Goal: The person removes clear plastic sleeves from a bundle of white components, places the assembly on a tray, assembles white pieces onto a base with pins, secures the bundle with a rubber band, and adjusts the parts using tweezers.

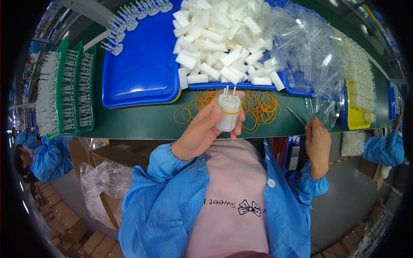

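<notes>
My left hand (200,131) is closed around a small bundle (228,122) of white foam and clear plastic pieces with a yellow rubber band about it. Thin white prongs stick up from its top. To the right, at the table's front edge, my right hand (318,142) pinches a thin, pointed metal tool (295,115); I cannot make out its exact kind. Behind the bundle, loose yellow rubber bands (264,107) lie on the green table (146,122). White foam blocks (211,43) are heaped beyond them, next to a pile of clear plastic pieces (305,51).
A blue tray (142,73) at left carries white pronged parts (137,13) along its far edge. Green racks (77,86) of parts stand further left. A yellow bin (357,116) of small parts is at right. Cardboard boxes (116,155) sit below the table; co-workers in blue (53,159) flank me.
</notes>
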Action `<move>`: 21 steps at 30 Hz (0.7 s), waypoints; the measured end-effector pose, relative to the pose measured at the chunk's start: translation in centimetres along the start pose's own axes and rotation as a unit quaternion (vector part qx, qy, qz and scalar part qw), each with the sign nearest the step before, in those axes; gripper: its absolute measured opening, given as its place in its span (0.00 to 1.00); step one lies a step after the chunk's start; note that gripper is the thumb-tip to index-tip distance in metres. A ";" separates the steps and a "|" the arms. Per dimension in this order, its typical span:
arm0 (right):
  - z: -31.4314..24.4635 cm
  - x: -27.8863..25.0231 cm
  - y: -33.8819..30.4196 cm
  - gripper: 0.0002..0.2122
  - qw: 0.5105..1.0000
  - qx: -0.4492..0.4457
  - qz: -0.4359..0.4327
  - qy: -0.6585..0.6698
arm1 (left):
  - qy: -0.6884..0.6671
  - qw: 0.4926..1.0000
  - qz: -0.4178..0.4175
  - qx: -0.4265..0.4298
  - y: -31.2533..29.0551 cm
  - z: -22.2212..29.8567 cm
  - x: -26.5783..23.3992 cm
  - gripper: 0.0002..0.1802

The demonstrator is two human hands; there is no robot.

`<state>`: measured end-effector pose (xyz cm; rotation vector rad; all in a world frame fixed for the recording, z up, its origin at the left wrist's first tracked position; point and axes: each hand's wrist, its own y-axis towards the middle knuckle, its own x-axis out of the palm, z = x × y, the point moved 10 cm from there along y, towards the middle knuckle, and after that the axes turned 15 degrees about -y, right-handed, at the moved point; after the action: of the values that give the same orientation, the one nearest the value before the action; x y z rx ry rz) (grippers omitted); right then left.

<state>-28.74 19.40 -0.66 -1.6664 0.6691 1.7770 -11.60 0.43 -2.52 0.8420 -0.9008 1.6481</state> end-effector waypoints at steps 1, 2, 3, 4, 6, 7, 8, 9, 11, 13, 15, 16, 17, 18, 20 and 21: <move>0.0 0.9 -0.2 0.04 0.999 0.002 -0.036 -0.004 | 0.000 1.000 0.006 0.003 -0.1 0.1 -0.1 0.38; -0.1 0.8 -0.4 0.04 0.999 0.000 -0.039 -0.003 | 0.006 1.000 0.013 0.002 0.1 0.1 -0.1 0.39; -0.4 0.2 -0.5 0.05 0.999 -0.003 -0.029 0.023 | 0.013 1.000 0.019 0.002 0.2 0.1 -0.2 0.41; -0.5 -0.3 -0.7 0.06 0.999 -0.005 -0.018 0.049 | 0.011 1.000 0.021 0.001 0.0 0.1 -0.2 0.41; -1.1 -0.2 -0.9 0.07 0.997 -0.033 -0.034 0.063 | 0.013 1.000 0.026 0.004 0.0 0.2 -0.3 0.41; -1.6 0.0 -1.2 0.07 0.994 -0.060 -0.047 0.078 | 0.012 1.000 0.026 0.004 -0.1 0.2 -0.3 0.41; -1.6 -0.1 -1.2 0.07 0.994 -0.061 -0.047 0.078 | 0.013 1.000 0.028 0.002 -0.1 0.1 -0.4 0.42; -2.0 0.0 -1.4 0.08 0.991 -0.091 -0.053 0.082 | 0.014 0.999 0.030 0.000 -0.2 0.1 -0.5 0.42; -2.8 -0.6 -1.9 0.08 0.987 -0.122 -0.059 0.086 | 0.026 0.999 0.028 -0.002 -0.1 0.0 -0.5 0.43; -3.2 -1.8 -2.0 0.04 0.958 -0.056 -0.086 0.267 | 0.039 0.999 0.031 0.000 -0.1 -0.2 -0.8 0.44; -4.6 -4.2 -2.7 0.03 0.894 -0.066 -0.004 0.442 | 0.005 1.000 -0.003 -0.004 -0.3 -0.5 -0.2 0.34; -4.0 -5.8 -3.1 0.02 0.794 -0.068 0.080 0.599 | 0.006 1.000 -0.001 -0.002 -0.5 -0.6 -0.3 0.34; -3.8 -6.3 -3.1 0.01 0.762 -0.077 0.104 0.634 | 0.000 1.000 -0.008 -0.012 -0.3 -0.9 0.0 0.34; -4.4 -6.5 -2.8 0.01 0.762 -0.076 0.107 0.634 | -0.006 1.000 -0.016 -0.021 -0.2 -1.3 0.2 0.33; -5.8 -8.0 -1.8 0.02 0.715 -0.087 0.164 0.674 | 0.013 0.999 -0.025 -0.021 -0.3 -1.6 0.2 0.33; -6.5 -7.9 -1.1 0.04 0.715 -0.105 0.159 0.673 | 0.031 0.999 -0.031 -0.019 -0.4 -1.7 0.3 0.32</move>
<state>-23.24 14.80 6.74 -3.0529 1.4138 0.4483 -11.41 2.18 -3.01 0.7808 -0.8521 1.5902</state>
